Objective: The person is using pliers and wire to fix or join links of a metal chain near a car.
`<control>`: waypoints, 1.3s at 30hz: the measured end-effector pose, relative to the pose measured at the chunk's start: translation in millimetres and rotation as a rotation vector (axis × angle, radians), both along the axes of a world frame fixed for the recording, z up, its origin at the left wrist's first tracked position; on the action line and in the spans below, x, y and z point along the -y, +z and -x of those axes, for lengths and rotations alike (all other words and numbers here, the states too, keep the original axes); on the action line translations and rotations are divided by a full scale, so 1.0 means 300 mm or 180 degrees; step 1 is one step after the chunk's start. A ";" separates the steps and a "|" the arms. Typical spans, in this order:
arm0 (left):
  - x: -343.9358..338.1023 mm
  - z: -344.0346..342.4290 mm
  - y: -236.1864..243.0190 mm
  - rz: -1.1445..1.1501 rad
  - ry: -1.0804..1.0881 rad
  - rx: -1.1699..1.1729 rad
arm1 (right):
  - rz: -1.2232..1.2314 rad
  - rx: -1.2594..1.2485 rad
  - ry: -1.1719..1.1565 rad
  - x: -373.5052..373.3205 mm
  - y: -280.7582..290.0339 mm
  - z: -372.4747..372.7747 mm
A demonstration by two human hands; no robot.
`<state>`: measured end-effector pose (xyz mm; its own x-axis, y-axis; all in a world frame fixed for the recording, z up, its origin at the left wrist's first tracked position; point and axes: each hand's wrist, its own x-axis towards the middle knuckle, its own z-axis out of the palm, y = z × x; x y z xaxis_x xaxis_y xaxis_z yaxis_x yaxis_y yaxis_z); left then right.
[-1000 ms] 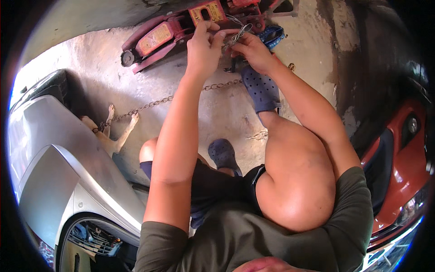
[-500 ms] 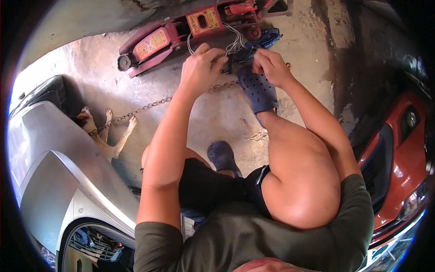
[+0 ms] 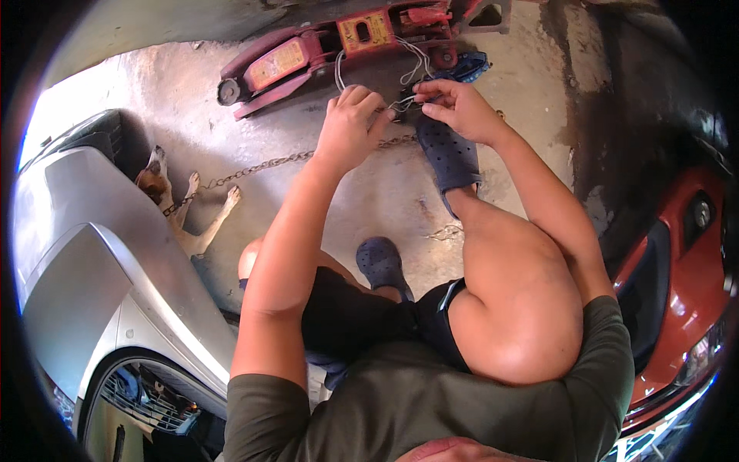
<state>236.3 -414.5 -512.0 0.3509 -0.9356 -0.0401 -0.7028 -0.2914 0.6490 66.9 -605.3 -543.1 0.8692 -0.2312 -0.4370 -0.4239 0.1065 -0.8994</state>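
My left hand [image 3: 352, 127] has its fingers curled on thin pale grey wire, just below the red floor jack [image 3: 279, 63]. My right hand [image 3: 462, 115] pinches the same wire [image 3: 418, 58], a little to the right, with thumb and fingertips. Loops of it rise from between my hands toward the jack's middle, and another strand runs up above my left hand. The exact spot each fingertip grips is partly hidden. A small dark object sits behind the wire, too unclear to name. My right foot's navy clog [image 3: 450, 158] is just beneath my right hand.
A dog [image 3: 154, 181] lies at left by a silver car panel [image 3: 88, 189], a chain [image 3: 265, 165] stretching right from it. A blue patterned item [image 3: 467, 68] lies beside the jack. A red car panel [image 3: 677, 285] is at right. My other clog [image 3: 379, 262] rests on the concrete.
Both hands have moved lower and slightly right, away from the jack, and the wire loops hang more spread out. More of the dog's head now shows.
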 end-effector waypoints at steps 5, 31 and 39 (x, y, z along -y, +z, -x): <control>-0.049 0.004 -0.017 0.0182 0.0036 0.0273 | -0.0016 -0.0132 -0.0290 -0.118 0.011 0.021; -0.133 0.082 -0.170 -0.0135 0.2435 -0.1526 | 0.2171 0.0562 0.0491 -0.214 0.112 -0.074; -0.111 -0.004 -0.127 -0.0451 0.2326 -0.0093 | 0.2623 0.0647 0.0579 -0.164 0.192 -0.104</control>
<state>237.4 -381.1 -550.1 0.8785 -0.4494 -0.1619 -0.2808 -0.7601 0.5860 98.2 -556.2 -485.6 0.9665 -0.2555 -0.0235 -0.1936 -0.6662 -0.7202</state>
